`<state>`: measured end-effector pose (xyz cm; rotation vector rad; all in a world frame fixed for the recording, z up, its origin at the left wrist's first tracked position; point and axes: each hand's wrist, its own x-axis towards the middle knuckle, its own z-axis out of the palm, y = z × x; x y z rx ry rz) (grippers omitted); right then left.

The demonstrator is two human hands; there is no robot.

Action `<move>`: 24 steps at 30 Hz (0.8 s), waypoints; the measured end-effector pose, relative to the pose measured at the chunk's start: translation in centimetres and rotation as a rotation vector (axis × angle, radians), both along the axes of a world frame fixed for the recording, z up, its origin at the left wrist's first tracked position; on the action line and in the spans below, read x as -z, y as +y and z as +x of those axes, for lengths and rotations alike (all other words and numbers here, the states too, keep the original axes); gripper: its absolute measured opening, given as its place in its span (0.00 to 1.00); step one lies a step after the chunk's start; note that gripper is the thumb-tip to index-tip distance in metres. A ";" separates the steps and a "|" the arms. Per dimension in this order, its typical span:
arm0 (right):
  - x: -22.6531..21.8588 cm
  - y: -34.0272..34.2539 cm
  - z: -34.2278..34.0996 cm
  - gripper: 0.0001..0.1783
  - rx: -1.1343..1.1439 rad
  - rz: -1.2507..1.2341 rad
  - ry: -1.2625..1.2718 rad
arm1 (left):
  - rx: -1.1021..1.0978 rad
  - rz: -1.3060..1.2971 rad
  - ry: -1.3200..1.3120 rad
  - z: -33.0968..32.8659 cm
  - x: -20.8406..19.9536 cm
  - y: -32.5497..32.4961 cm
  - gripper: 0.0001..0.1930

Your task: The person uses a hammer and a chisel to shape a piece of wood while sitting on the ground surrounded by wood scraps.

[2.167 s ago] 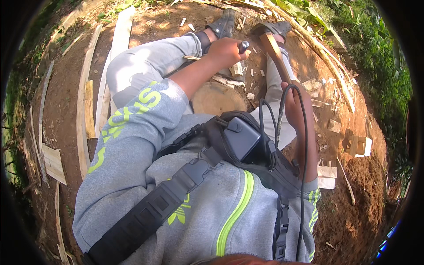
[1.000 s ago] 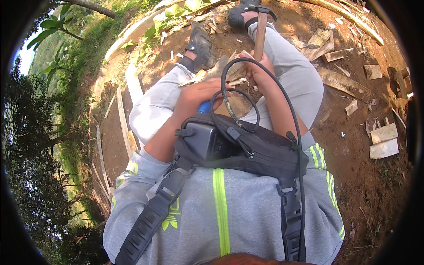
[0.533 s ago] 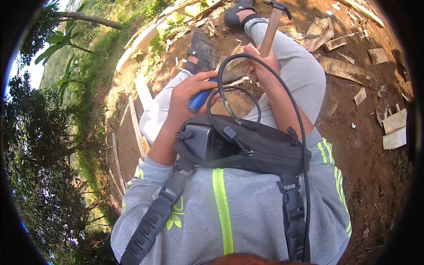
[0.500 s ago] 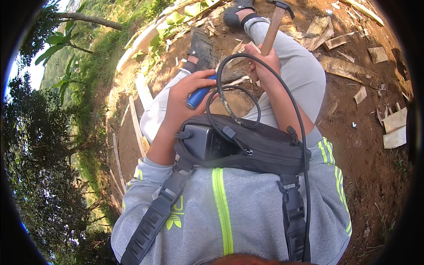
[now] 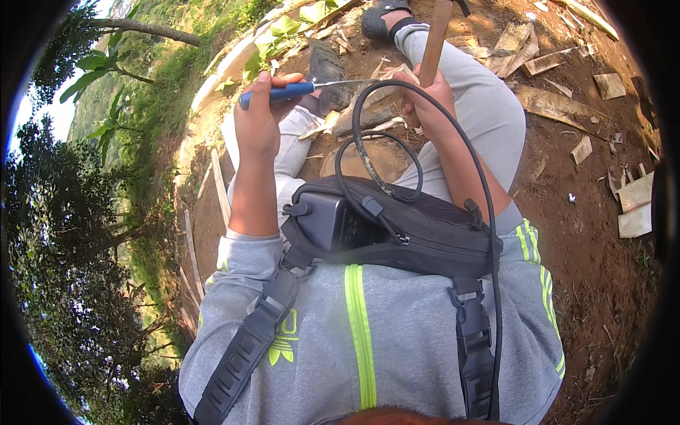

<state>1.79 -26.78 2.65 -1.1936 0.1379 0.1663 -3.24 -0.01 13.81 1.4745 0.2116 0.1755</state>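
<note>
Blue-handled tool [image 5: 283, 93] lies in the left hand [image 5: 258, 126], in the upper middle of the head view, raised above the lap. Its long axis runs nearly level across the picture, with the butt of the handle at the left and the thin metal part pointing right, toward the right hand [image 5: 432, 99]. The left thumb and fingers grasp the handle, so this hand is the nearer one. The right hand is closed around the wooden handle of a hammer [image 5: 437, 41], which stands steeply out of the fist, crossing the line of the tool; the hammer's head is cut off by the upper edge. A pale piece of wood [image 5: 402, 74] shows at the right fingers, seemingly pinched there, and the metal tip ends just beside it; whether they touch cannot be told. A black cable [image 5: 496, 297] loops across in front of this spot. Below the hands sits a black waist bag [image 5: 443, 241], its pocket unzipped around a dark boxy device [image 5: 320, 221]. Beyond it, between the legs, is a round wooden block [image 5: 331, 167]; wood scraps [image 5: 635, 205] lie on the soil at the right.
</note>
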 end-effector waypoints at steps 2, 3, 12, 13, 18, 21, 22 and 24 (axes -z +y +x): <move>0.3 -0.3 0.1 0.24 -0.037 0.100 -0.006 | -0.017 -0.050 0.091 1.5 0.0 1.2 0.20; 0.3 -0.5 0.2 0.23 -0.064 0.160 0.000 | -0.019 -0.097 0.120 2.1 0.2 2.4 0.20; 0.7 -0.5 0.3 0.26 -0.170 0.249 -0.018 | 0.146 -0.448 -0.090 4.3 -0.4 3.3 0.20; 0.8 -0.5 0.2 0.26 -0.165 0.239 -0.024 | 0.172 -0.444 -0.153 4.3 -1.2 2.2 0.21; 0.8 -0.5 0.4 0.25 -0.159 0.216 0.000 | 0.274 -0.430 -0.381 2.6 -6.9 -0.7 0.24; 1.0 -0.9 0.6 0.23 -0.161 0.294 0.046 | 0.394 -0.260 -0.482 2.0 -8.6 -0.6 0.14; 0.8 -1.1 0.7 0.22 -0.162 0.337 0.067 | 0.368 -0.163 -0.471 1.8 -8.9 -1.1 0.12; 0.6 -1.1 0.9 0.20 -0.169 0.340 0.088 | 0.353 -0.083 -0.320 1.7 -7.3 -2.1 0.05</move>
